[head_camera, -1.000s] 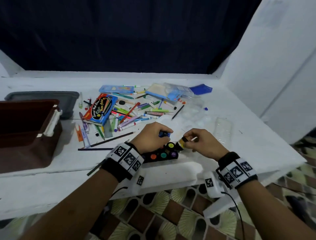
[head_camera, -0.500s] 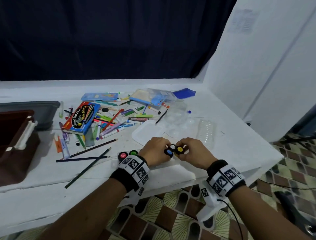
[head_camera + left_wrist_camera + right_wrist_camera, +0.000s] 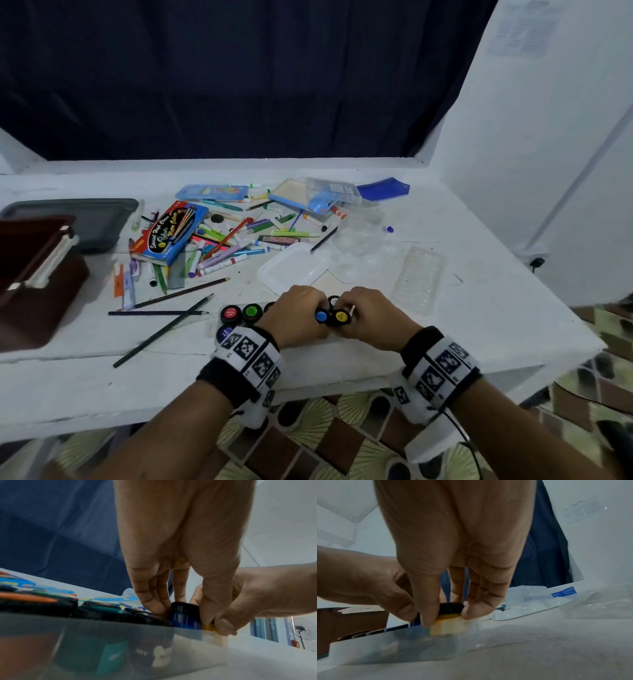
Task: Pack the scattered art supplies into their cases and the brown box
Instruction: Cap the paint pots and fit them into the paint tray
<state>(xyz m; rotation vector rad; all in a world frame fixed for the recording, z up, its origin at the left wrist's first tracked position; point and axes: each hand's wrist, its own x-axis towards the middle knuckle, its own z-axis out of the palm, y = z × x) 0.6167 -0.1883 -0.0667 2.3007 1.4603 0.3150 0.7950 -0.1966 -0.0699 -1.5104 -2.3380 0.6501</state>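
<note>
Since a second ago both hands have slid right along the clear case [image 3: 412,641]: the left hand [image 3: 297,317] grips the blue paint pot [image 3: 321,315], the right hand [image 3: 368,317] the yellow paint pot [image 3: 341,315], seating them at its right end.

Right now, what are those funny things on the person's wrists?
Each bare arm wears a black wristband wrapped by a white strap printed with black square code markers: one on the left wrist, one on the right wrist. A small white camera block hangs under each wrist, and a thin black cable trails from the right one.
</note>
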